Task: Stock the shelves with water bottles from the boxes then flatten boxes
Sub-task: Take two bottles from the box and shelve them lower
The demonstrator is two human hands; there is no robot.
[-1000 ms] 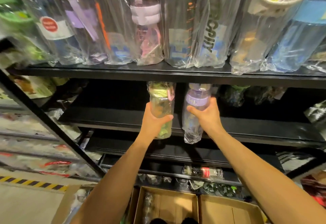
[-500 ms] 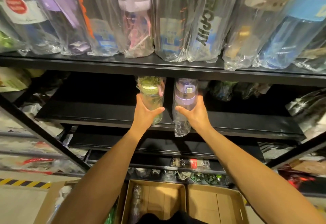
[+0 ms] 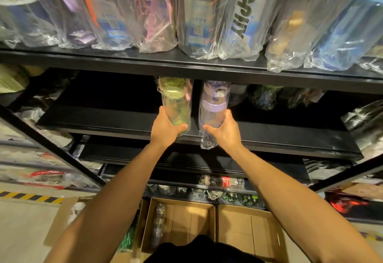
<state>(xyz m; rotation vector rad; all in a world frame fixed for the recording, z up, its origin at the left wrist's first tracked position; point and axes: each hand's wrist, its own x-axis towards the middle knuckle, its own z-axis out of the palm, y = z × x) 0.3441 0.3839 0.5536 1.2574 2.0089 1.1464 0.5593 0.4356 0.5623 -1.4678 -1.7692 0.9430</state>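
Note:
My left hand [image 3: 165,128] grips the base of a green-lidded bottle [image 3: 176,101] in a clear plastic bag. My right hand [image 3: 224,132] grips a purple-lidded bagged bottle [image 3: 213,101]. Both bottles are upright, side by side, at the front edge of the black middle shelf [image 3: 103,121], with their tops close under the upper shelf [image 3: 145,66]. The purple bottle's bag hangs below the shelf edge. Down at my feet an open cardboard box [image 3: 186,221] holds one bagged bottle [image 3: 158,221] along its left side.
Several large bagged bottles stand in a row on the upper shelf. More bagged bottles [image 3: 267,97] sit at the back right of the middle shelf. A second open box [image 3: 248,227] is beside the first. Lower shelves hold small items. Yellow-black floor tape [image 3: 29,197] lies at left.
Both hands have carried the two bottles up and further in onto the middle shelf; the bottles stand more upright under the upper shelf. The view has shifted closer to the shelves.

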